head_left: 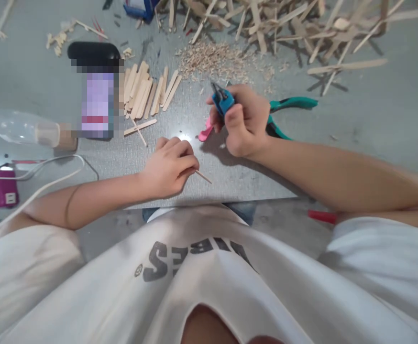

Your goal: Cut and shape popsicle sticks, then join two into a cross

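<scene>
My left hand (169, 165) rests low over the near part of the table, its fingers closed on a thin wooden stick (204, 177) that pokes out to the right. To its right, my right hand (248, 119) is raised and wrapped round a small blue tool (224, 101) with dark metal tips pointing away from me. A pink piece (205, 131) shows below the fingers of that hand; whether it belongs to the tool I cannot tell. Teal-and-black handles (295, 102) stick out behind my right wrist, and their other end is hidden.
Flat wooden craft sticks (142, 93) lie in a group beyond my left hand, with two crossed sticks (140, 126) nearer. Wood shavings (216, 59) and a large stick heap (284, 24) lie farther back. Left are a blurred phone (97, 100), clear bottle (18, 126), white cable (58, 179) and purple box (6, 186).
</scene>
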`<state>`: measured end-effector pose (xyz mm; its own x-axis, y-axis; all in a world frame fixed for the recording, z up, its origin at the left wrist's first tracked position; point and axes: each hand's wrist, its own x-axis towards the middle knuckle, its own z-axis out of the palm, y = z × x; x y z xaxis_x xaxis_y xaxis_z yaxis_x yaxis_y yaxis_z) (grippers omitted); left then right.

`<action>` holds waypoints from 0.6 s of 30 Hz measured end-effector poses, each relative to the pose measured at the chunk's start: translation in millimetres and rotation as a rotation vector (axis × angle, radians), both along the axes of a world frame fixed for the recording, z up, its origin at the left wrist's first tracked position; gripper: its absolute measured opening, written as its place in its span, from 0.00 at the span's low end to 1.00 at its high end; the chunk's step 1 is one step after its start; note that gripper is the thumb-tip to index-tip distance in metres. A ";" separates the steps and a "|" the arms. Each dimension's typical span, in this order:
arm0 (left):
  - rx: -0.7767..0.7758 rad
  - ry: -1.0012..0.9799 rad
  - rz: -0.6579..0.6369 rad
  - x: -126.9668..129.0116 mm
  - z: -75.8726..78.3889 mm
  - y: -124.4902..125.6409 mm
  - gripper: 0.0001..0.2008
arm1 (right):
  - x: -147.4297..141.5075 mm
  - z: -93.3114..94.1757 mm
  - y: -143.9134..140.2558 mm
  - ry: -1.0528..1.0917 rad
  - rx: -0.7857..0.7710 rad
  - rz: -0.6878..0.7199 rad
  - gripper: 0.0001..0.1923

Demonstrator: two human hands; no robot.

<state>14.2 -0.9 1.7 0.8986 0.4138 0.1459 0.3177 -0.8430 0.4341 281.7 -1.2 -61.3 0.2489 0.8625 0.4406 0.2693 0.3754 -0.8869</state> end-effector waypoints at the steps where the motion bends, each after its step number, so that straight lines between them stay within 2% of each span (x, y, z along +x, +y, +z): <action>1: 0.014 -0.009 0.010 0.8 -1.8 0.2 0.16 | -2.2 4.3 2.5 0.010 0.017 0.055 0.43; 3: 0.064 -0.024 0.014 2.6 -5.2 0.0 0.16 | -7.1 14.1 6.3 0.025 0.032 0.123 0.44; 7: 0.223 -0.073 0.069 5.8 -7.6 -2.7 0.18 | -16.6 33.6 9.6 0.024 0.076 0.134 0.45; 10: 0.273 -0.127 0.090 2.7 -3.4 -1.8 0.21 | -20.6 42.9 13.3 0.053 0.115 0.121 0.43; 14: 0.364 -0.200 0.085 -8.5 4.1 5.1 0.18 | -19.7 45.0 22.8 0.074 0.105 0.107 0.46; 18: 0.324 -0.040 0.069 -11.0 4.2 10.5 0.15 | -15.0 41.2 31.0 0.080 0.088 0.098 0.45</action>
